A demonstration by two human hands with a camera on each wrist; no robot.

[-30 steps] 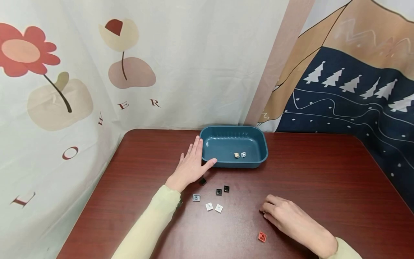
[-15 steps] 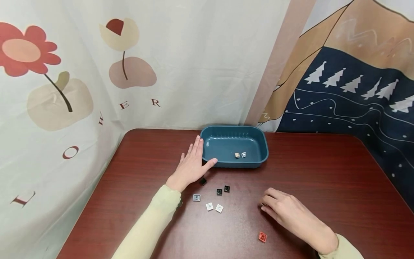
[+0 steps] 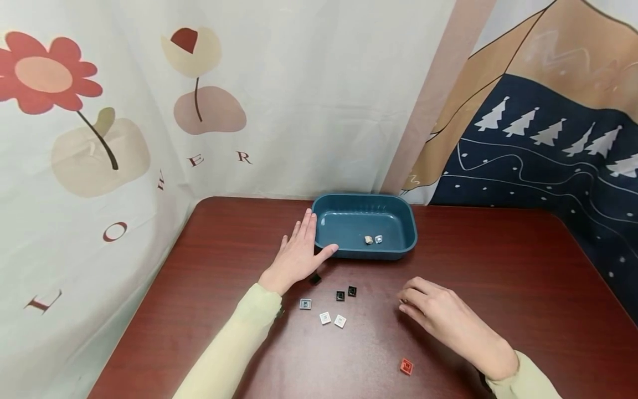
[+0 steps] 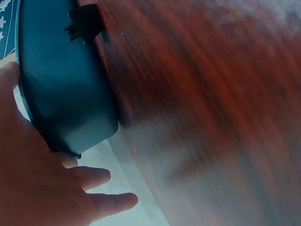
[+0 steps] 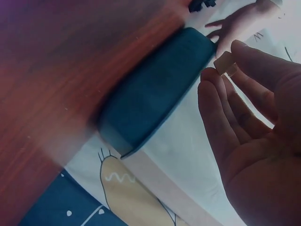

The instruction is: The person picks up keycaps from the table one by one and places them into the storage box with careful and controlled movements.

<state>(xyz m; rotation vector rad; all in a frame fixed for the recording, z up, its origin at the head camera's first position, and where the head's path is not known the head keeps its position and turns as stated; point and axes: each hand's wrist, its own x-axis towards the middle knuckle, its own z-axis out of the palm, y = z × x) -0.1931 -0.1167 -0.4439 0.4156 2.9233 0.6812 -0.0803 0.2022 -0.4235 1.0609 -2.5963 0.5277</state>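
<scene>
Tray: the blue tray [image 3: 366,255] stands at the far edge of the brown table [image 3: 498,249]; the places below are told from it, with "before" meaning on the person's side.
Left hand: the left hand [image 3: 294,260] lies against the tray's left end, fingers nearly straight and slightly spread, thumb reaching across the near left corner of the rim; it grips nothing.
Right hand: the right hand [image 3: 443,310] is before the tray and to its right, fingers bent, thumb and fingertips closed in a pinch on a small beige piece [image 5: 225,63].
Held piece: before the tray, at the right fingertips; clear in the right wrist view, hard to make out from the head.
Inside the tray: 2 small pieces side by side on the floor, a cream piece [image 3: 368,240] and a whitish piece [image 3: 379,239].
Black caps: 3 before the tray; 1 black cap [image 3: 315,279] near the left wrist, 2 more close together, a black square cap [image 3: 340,296] and its neighbour [image 3: 352,291].
Grey cap: the grey cap [image 3: 305,303] lies before the tray's left end.
White caps: 2 before the tray, beyond the black pair, a white cap [image 3: 325,318] and a tilted white cap [image 3: 340,321].
Red cap: the red cap [image 3: 406,366] lies farthest before the tray, toward its right end.
Backdrop: printed cloth [image 3: 309,111] hangs behind the tray.
</scene>
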